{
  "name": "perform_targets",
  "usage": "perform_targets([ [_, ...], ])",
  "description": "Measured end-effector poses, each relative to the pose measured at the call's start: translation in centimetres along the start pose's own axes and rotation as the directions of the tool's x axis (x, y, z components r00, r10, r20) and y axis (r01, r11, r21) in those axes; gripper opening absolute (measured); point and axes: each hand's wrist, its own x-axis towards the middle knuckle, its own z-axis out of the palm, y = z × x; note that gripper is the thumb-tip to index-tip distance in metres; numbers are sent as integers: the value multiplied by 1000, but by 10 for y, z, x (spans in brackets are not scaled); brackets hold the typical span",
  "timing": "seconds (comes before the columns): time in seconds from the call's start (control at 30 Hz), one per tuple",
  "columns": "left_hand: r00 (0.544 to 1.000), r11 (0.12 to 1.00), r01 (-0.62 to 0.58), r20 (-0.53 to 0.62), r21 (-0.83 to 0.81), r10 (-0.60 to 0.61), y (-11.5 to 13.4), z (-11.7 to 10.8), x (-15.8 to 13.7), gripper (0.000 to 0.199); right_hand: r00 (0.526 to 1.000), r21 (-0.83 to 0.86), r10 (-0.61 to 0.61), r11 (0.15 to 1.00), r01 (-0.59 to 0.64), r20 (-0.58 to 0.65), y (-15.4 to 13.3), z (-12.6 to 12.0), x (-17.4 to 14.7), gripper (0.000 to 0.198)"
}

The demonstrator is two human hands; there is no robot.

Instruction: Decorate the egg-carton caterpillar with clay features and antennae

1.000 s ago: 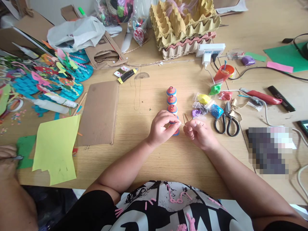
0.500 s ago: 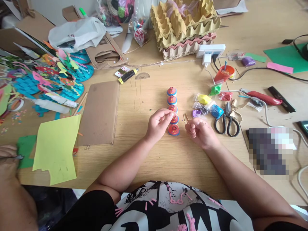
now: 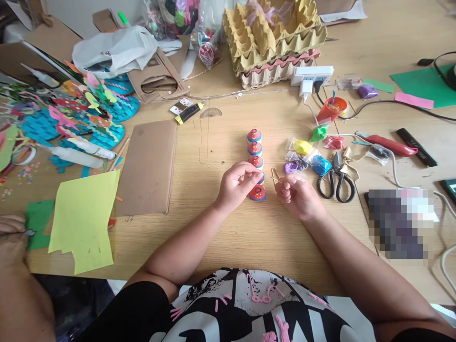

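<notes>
Several small red-and-blue clay figures with yellow smiling faces stand in a column, the nearest figure closest to me. My left hand is closed in a pinch just over the column and partly covers one of them. Whatever its fingertips hold is too small to make out. To the right of the column, my right hand grips a thin toothpick whose tip points left toward the other hand. Beside those fingers lie more toothpicks on the table.
Bags of coloured clay and black-handled scissors lie right of my hands. An orange cup stands behind them. On the left are brown cardboard, yellow paper and another person's hand. Egg trays are stacked behind.
My left hand has shifted slightly to the right, and its fingertips now cover more of the second-nearest figure. My right hand stays almost still with the toothpick.
</notes>
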Motion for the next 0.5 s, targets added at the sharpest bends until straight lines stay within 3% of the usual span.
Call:
perform_targets([
  [0.5,997,998,-18,77,64,13,3,-1,-2,14,998,-54,-41,998,43,40,1,-1,0,48],
])
